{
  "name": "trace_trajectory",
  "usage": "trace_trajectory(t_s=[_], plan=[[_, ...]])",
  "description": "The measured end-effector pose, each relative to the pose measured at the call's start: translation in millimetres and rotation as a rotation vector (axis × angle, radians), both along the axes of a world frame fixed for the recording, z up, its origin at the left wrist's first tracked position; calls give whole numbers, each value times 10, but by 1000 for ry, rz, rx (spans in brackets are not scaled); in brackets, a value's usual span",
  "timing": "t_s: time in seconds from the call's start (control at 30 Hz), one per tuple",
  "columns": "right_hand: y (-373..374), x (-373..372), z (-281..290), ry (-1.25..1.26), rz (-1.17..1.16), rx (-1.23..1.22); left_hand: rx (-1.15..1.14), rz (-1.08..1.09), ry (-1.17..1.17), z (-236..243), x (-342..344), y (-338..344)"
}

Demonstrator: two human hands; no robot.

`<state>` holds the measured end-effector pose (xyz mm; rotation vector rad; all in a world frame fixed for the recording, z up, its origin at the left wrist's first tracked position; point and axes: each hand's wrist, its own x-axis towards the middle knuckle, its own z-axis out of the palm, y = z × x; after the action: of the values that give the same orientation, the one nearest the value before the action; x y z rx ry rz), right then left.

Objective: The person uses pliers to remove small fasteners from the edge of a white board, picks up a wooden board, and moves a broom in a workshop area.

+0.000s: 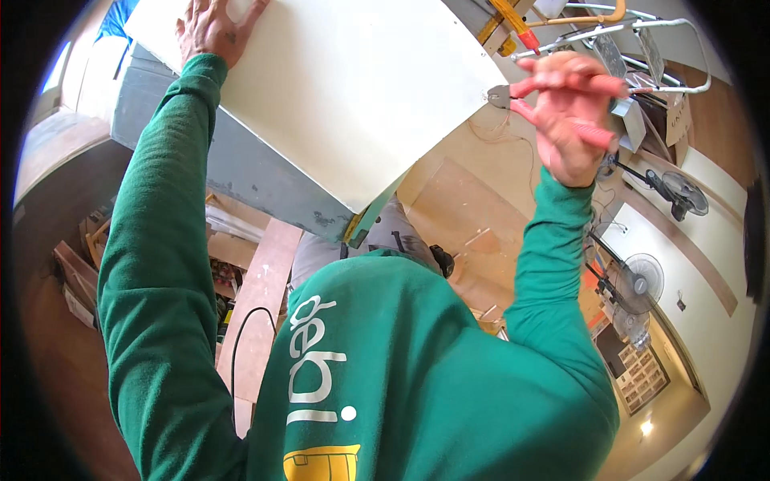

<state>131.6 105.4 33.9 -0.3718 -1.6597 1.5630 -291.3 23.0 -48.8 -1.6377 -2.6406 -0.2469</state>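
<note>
Main piece: white panel (345,96), top face of the grey box (265,172), right in front of the person. Using the panel as reference for everything.

Left hand (218,28): spread, palm down on the panel's far-left part. Holds nothing. Right hand (565,112): just off the panel's right corner, fingers wrapped round red-handled pliers (503,97). Hand is blurred. Plier head sits at that corner; can't tell whether it touches or how far the jaws are apart. Whatever they'd bite is too small to make out.

Doing it well, my read:
- Keep left palm weight on the panel so the box doesn't twist; sliding it nearer the right corner would brace better, fingers out of the jaw line.
- Seat the jaws fully before squeezing. Tip-only bite likely slips.
- Keep the head low along the panel edge; levering on the white face could dent or chip it.
- Short, controlled pulls, away from the legs (401,228) by the panel's near corner.
- Watch knuckles: yellow red-tipped tool (510,18) is just beyond the right corner.
</note>
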Motion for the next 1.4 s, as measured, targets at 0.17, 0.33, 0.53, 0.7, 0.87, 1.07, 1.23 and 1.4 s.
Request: trace_trajectory(t_s=[0.17,0.33,0.53,0.7,0.87,1.07,1.23,1.4], plan=[[-208,-82,12,109,-489,-113,41,2,-31,-37,-4,-12],[-378,-259,81,64,-796,-109,-19,41,-22,-1,23,-31],[-449,-425,58,32,-856,-12,-24,32,-54,63,56,-19],[-82,38,65,-215,177,195,10,-4,-1,-85,-14,-30],[-95,51,16,52,-230,-83,27,-18,-19,-89,-32,-9],[-407,-230,44,61,-766,-62,54,4,-22,-89,-39,-36],[-510,-400,12,74,-796,32,48,-19,1,-100,-58,-20],[-17,-2,169,-301,353,166,49,-6,-6,-99,-35,-28]])
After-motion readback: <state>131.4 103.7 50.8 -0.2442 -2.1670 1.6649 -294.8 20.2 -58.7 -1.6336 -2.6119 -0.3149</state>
